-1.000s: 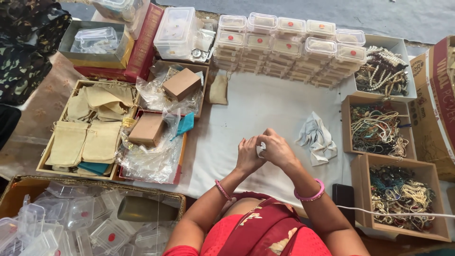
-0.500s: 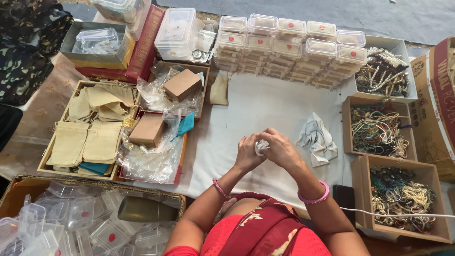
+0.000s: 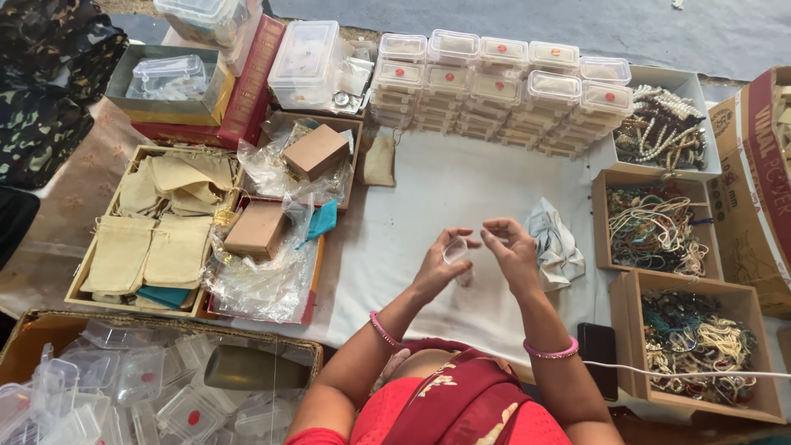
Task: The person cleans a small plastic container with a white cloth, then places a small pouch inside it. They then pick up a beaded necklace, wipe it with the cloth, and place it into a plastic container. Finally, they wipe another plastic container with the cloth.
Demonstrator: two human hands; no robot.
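Clear pouch (image 3: 455, 250) now pinched in left hand (image 3: 437, 265); right hand (image 3: 512, 245) has let go, fingers loosely curled, empty.

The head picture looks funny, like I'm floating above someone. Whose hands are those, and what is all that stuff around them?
The camera sits on a person's head and looks down, so you see what that person sees: their own two arms reaching out over a white cloth. There is no machine here, only bare hands. The left hand pinches a small clear plastic piece in its fingers. The right hand is held up just beside it, fingers curled; I cannot tell whether it holds anything. Next to that hand lies a crumpled pale cloth. At the back stand stacks of little clear boxes with red dots. On the right are cardboard boxes full of bead necklaces. On the left is a tray of beige cloth pouches.
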